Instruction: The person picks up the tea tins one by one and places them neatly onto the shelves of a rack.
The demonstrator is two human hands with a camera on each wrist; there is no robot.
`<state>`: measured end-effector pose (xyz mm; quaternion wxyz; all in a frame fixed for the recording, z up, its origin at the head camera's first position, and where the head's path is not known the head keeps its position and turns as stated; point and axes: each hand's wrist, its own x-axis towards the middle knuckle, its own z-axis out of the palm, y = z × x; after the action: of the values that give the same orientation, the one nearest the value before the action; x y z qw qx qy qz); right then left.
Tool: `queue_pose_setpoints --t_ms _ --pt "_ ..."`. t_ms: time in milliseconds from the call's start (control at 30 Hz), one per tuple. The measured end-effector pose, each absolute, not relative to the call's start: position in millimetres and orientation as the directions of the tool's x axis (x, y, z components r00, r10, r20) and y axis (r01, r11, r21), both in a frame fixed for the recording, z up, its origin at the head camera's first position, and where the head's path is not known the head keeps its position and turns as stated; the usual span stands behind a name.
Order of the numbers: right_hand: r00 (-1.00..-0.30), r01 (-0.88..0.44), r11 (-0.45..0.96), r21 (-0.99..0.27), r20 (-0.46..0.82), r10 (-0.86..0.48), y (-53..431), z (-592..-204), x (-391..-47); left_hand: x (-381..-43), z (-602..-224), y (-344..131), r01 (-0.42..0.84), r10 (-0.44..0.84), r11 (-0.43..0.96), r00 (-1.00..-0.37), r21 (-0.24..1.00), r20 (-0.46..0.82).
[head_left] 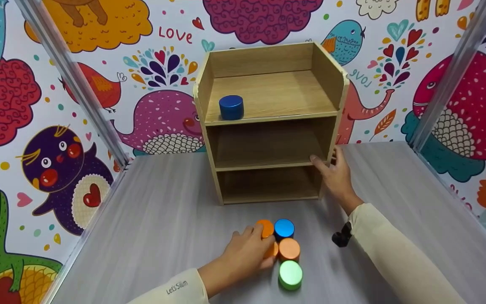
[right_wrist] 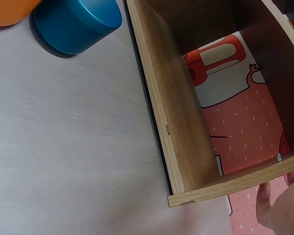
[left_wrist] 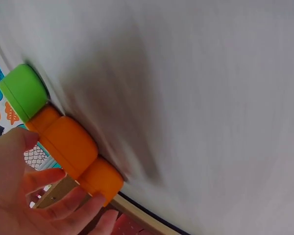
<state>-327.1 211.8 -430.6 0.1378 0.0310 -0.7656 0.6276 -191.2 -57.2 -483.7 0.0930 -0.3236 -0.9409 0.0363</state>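
My left hand (head_left: 245,251) is bent over two orange tins, with thumb and fingertips about the sides of the nearer orange tin (head_left: 271,251). The farther orange tin (head_left: 267,228) lies under the fingertips, partly hidden. Just to their right stand a blue tin (head_left: 284,229), a light orange tin (head_left: 289,249) and a green tin (head_left: 290,274), close together on the table. My right hand (head_left: 339,179) grips the right side panel of a small wooden shelf (head_left: 268,166), thumb at the front and other fingers outside. One dark blue tin (head_left: 231,107) stands on the shelf's top level, left front.
Below the top level the shelf has two open compartments. The grey table (head_left: 163,219) stretches to both sides of it. Patterned walls with metal corner posts (head_left: 74,84) close in the back, left and right. A small black device (head_left: 342,235) hangs at the right wrist.
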Motion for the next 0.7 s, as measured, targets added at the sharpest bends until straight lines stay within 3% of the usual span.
queue_pose_setpoints --t_ms 700 --pt "-0.971 -0.188 0.190 -0.964 0.211 0.110 212.7 -430.9 -326.5 -189.6 -484.4 -56.1 0.579 0.584 0.812 -0.805 -0.078 0.103"
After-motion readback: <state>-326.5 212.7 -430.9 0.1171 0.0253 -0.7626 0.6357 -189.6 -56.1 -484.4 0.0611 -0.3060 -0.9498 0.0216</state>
